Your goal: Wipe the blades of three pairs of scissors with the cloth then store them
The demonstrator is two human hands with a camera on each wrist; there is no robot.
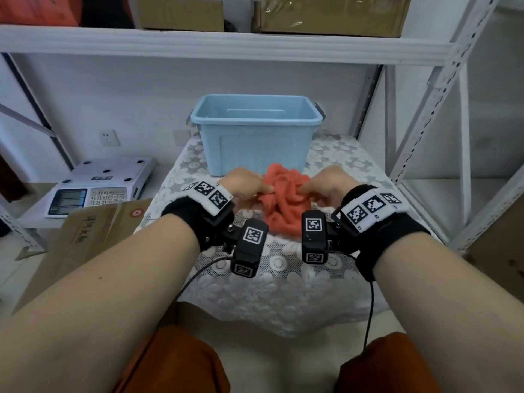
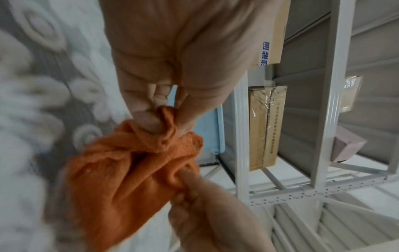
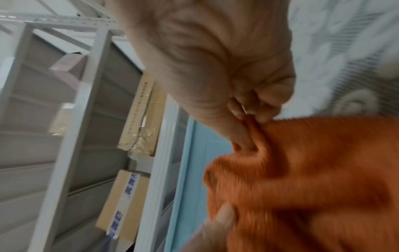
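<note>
An orange cloth (image 1: 285,198) hangs bunched between my two hands just above the lace-covered table, in front of the blue bin (image 1: 256,131). My left hand (image 1: 246,185) pinches its left edge between thumb and fingers; in the left wrist view the cloth (image 2: 121,167) folds around the left hand's (image 2: 164,119) thumb tip. My right hand (image 1: 326,188) pinches the right edge, and the right wrist view shows the cloth (image 3: 313,179) caught in the right hand's (image 3: 248,126) fingertips. No scissors are visible in any view.
The lace tablecloth (image 1: 283,279) covers a small table. A white electronic scale (image 1: 102,185) and a cardboard flap (image 1: 93,231) lie to the left. White metal shelving (image 1: 425,123) stands close on the right, and a shelf with cardboard boxes (image 1: 326,12) runs overhead.
</note>
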